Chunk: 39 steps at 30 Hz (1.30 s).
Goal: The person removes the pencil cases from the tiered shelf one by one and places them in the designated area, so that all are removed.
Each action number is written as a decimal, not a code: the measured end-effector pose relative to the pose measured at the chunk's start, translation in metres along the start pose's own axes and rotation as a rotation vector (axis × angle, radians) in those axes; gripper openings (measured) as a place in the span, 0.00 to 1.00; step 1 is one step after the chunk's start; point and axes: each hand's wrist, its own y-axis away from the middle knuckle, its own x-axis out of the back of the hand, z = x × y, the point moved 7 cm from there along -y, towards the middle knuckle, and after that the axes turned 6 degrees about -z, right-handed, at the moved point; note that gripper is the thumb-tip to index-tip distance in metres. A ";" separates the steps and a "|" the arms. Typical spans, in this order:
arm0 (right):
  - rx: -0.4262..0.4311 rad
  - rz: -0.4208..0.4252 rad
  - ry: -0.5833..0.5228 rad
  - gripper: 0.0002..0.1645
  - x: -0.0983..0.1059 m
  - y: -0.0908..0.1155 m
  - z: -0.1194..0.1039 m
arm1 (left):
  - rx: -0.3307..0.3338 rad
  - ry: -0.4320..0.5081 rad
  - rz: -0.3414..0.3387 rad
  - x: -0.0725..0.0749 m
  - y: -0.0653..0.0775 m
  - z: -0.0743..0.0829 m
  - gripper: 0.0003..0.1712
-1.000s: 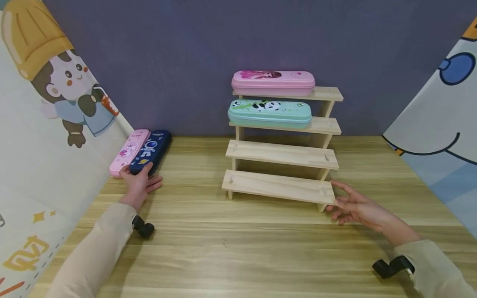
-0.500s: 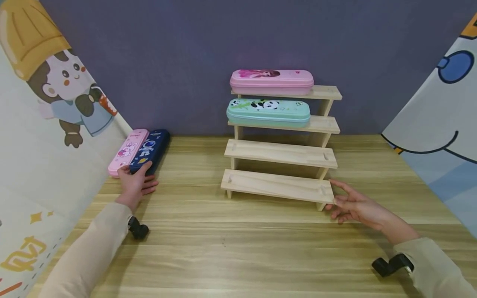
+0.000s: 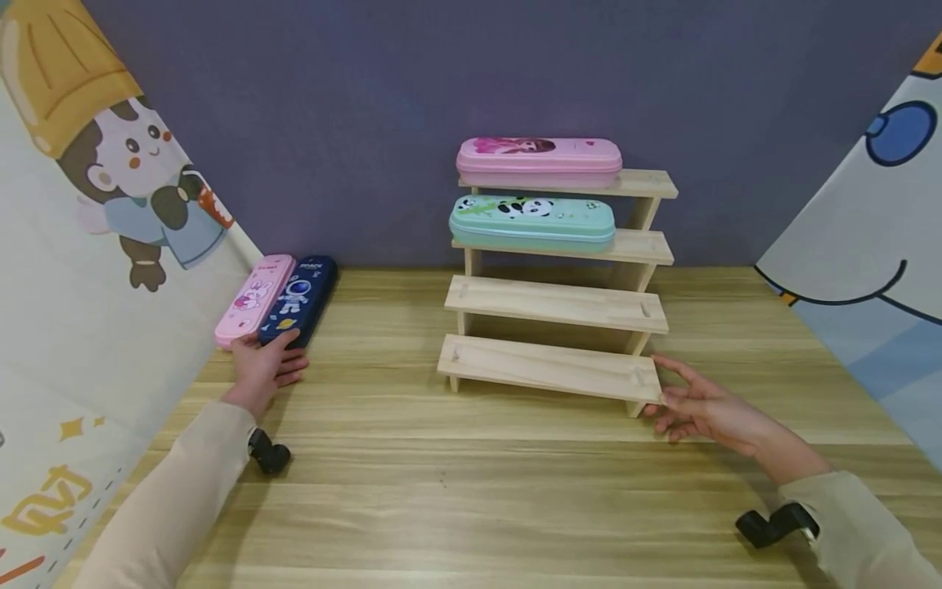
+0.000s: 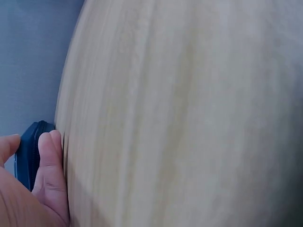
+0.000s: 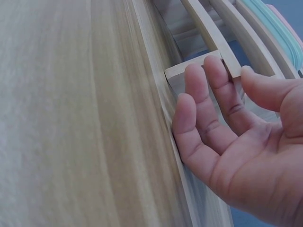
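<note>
At the far left, a navy pencil case point(image 3: 300, 296) with an astronaut print lies on the table beside a pink pencil case point(image 3: 255, 301). My left hand point(image 3: 259, 368) grips the near end of the navy one; the left wrist view shows the case point(image 4: 28, 153) between thumb and fingers. On the right stands a wooden tiered stand point(image 3: 552, 366). My right hand point(image 3: 710, 411) pinches the end of its lowest shelf between thumb and index finger, the other fingers point(image 5: 187, 123) loosely bent below. A mint panda pencil case point(image 3: 531, 223) and a pink girl-print pencil case point(image 3: 540, 162) occupy the upper two shelves.
The wood-grain table point(image 3: 441, 491) runs back to a dark blue-grey wall point(image 3: 353, 123). Printed cartoon panels close in both sides, the left panel point(image 3: 96, 327) right next to the pink case. The lower two shelves of the stand bear nothing.
My left hand and forearm have shifted slightly left and toward me. The near end of the navy case has moved slightly right relative to the pink one. My right hand stays on the shelf.
</note>
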 end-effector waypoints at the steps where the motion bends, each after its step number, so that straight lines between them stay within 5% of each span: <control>1: 0.001 -0.003 -0.002 0.36 0.000 0.000 0.000 | 0.002 -0.009 -0.006 0.000 0.001 0.000 0.46; 8: 0.010 -0.018 -0.016 0.34 0.000 0.000 0.001 | -0.004 -0.002 -0.046 0.002 0.003 0.002 0.42; 14: 0.016 -0.021 -0.014 0.36 0.001 -0.001 0.003 | -0.013 0.094 0.003 0.007 0.007 0.004 0.39; 20: 0.021 -0.025 -0.018 0.35 0.001 0.000 0.000 | -0.101 0.157 -0.016 -0.002 0.014 0.019 0.38; 28: 0.029 -0.050 -0.041 0.35 -0.001 -0.002 -0.001 | -0.131 0.307 -0.226 -0.045 0.040 0.052 0.39; 39: 0.011 -0.042 -0.048 0.35 0.002 -0.001 0.004 | -0.179 0.226 -0.474 -0.129 0.065 0.071 0.39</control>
